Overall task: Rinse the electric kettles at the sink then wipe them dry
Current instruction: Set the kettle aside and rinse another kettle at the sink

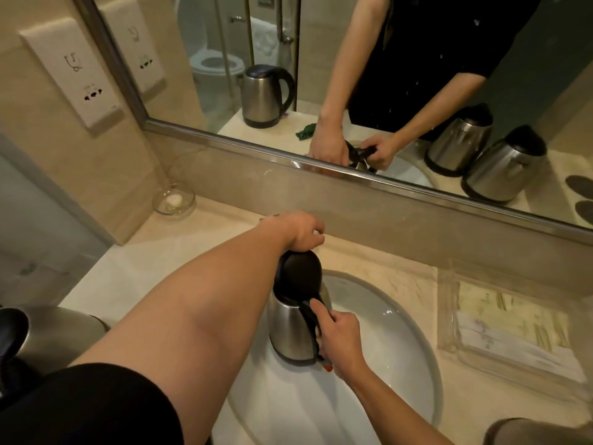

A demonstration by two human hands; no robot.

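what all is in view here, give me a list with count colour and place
kettle: 1, steel with black lid and handle, held over the sink
other kettles: 2 partly seen, steel, counter at bottom left and bottom right; more in mirror
sink: 1, white, set in counter
glass dish: 1, clear, back left counter
tray: 1, clear, holding packets, right counter
mirror: 1, on wall
socket plate: 1, white, left wall
left hand: behind the lid, grip unclear
right hand: grips kettle handle

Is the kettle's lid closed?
No, the black lid stands flipped up over the kettle, which the right hand holds above the sink.
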